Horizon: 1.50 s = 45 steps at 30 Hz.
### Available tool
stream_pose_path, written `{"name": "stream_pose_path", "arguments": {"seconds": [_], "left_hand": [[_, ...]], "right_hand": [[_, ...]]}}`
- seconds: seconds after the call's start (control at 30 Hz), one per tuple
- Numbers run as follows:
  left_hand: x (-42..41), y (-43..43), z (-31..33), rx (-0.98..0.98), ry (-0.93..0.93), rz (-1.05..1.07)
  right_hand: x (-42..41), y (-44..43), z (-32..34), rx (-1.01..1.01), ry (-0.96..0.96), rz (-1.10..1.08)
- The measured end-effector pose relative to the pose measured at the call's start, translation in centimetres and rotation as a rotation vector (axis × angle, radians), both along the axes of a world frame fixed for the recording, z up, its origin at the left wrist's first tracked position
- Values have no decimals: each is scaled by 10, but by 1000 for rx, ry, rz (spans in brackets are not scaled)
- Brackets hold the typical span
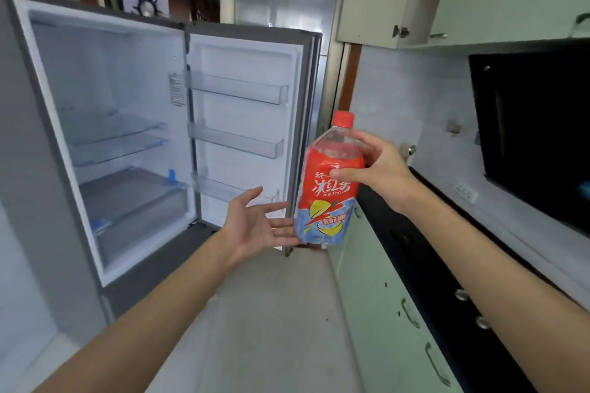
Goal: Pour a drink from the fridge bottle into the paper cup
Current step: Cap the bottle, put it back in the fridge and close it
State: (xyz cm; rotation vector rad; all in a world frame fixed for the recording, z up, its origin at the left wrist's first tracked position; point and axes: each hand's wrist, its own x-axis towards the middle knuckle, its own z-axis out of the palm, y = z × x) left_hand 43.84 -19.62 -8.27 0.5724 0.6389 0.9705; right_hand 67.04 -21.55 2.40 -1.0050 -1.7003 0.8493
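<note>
A large plastic ice tea bottle [329, 188] with a red cap and a red and blue label hangs upright in the air, right of the open fridge. My right hand [380, 172] grips its upper part, thumb across the label. My left hand [255, 223] is spread open, palm up, with its fingertips touching or almost touching the bottle's lower left side. No paper cup shows in the view.
The fridge [105, 124] stands open at the left, its shelves and door racks [236, 89] bare. A black countertop [447, 252] with pale green cabinets [392, 313] runs along the right. A dark appliance [536, 131] hangs on the right wall. Grey floor lies between.
</note>
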Motion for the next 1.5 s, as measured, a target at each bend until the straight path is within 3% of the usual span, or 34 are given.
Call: {"name": "stream_pose_path", "arguments": {"seconds": [0.67, 1.2, 1.5], "left_hand": [[-204, 107, 2, 35, 36, 336], [-230, 224, 8, 55, -18, 636], [-245, 250, 6, 12, -22, 769]], "right_hand": [[-218, 201, -2, 17, 43, 360], [-283, 377, 11, 57, 16, 689], [-320, 431, 3, 31, 13, 834]]}}
